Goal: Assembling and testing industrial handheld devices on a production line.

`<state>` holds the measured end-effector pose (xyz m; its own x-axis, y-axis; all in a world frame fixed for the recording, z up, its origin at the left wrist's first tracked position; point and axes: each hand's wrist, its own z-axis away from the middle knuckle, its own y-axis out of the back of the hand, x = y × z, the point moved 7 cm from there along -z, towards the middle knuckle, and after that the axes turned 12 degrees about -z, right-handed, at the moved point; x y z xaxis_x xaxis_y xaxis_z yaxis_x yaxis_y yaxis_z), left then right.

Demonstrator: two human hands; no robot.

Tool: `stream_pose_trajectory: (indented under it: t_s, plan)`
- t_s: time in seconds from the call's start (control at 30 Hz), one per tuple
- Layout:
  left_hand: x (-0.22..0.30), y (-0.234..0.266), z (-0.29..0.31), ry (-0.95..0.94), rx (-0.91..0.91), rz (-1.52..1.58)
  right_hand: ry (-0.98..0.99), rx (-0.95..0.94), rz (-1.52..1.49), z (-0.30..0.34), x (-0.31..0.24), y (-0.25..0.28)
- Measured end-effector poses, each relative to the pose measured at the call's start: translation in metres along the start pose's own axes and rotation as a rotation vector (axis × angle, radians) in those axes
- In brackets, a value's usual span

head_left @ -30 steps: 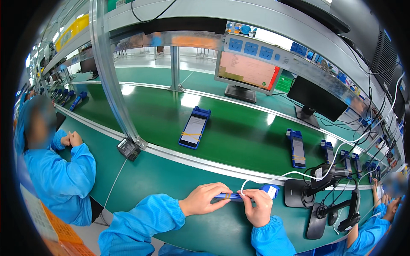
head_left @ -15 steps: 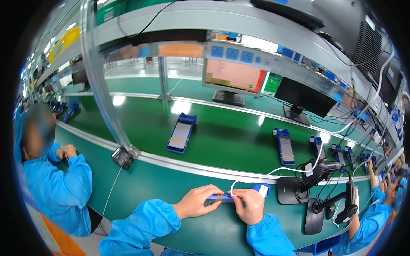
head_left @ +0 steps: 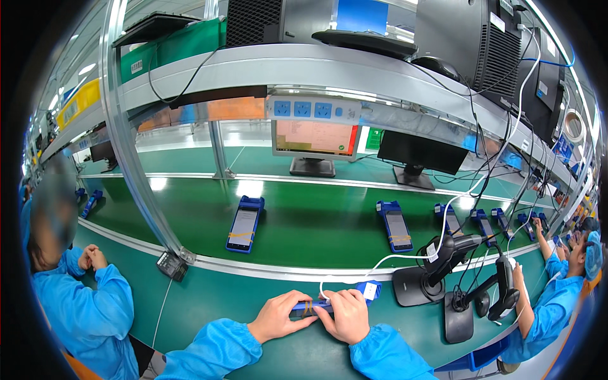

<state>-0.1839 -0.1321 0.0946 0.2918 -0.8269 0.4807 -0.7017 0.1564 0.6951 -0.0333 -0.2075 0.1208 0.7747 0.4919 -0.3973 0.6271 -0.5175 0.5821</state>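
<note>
Compared with half a second back, the view has tipped up: the shelf with the computer towers (head_left: 487, 38) now fills the top, and the hands sit lower in the picture. The grip itself looks unchanged. Left hand (head_left: 278, 315) is curled around the near end of a slim blue handheld device (head_left: 316, 306) lying flat on the green tabletop (head_left: 209, 304), and right hand (head_left: 347, 315) is pressed over its middle, fingers closed on it. A white cable (head_left: 405, 256) runs from the device's far end, where a small white tag (head_left: 370, 291) sits, up toward the shelf.

Just right of the hands stand two black scanners on stands (head_left: 443, 266). Beyond the metal rail is a shiny green conveyor belt (head_left: 304, 221) carrying more blue devices; the nearest one (head_left: 244, 223) has orange bands across it. A monitor (head_left: 315, 138) with a pinkish screen stands behind the belt, under a row of blue wall sockets (head_left: 304, 109). A yellow sign (head_left: 79, 101) hangs up left.

Another person in a blue coat (head_left: 88, 310) sits at the left with hands clasped, and one more (head_left: 557, 297) at the right.
</note>
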Motion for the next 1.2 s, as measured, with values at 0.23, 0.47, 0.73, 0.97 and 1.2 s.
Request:
stream_pose_trajectory:
  t_s: [0.23,0.47,0.73,0.97,1.2]
  plan:
    - [-0.003,-0.002,-0.006,0.039,0.056,-0.04,-0.01,-0.029,0.003,-0.005,0.004,0.002]
    - [-0.009,-0.002,-0.003,0.024,-0.003,0.006,-0.021,-0.038,-0.006,-0.002,0.006,-0.004]
    - [-0.011,-0.001,0.002,0.012,-0.065,0.027,-0.029,-0.042,0.017,-0.001,0.0,-0.006]
    - [-0.008,-0.003,-0.001,-0.02,-0.065,0.021,-0.035,-0.01,0.038,0.002,0.004,-0.005]
    - [-0.001,0.0,-0.005,-0.043,0.001,0.013,0.006,0.052,0.042,0.002,0.015,0.004]
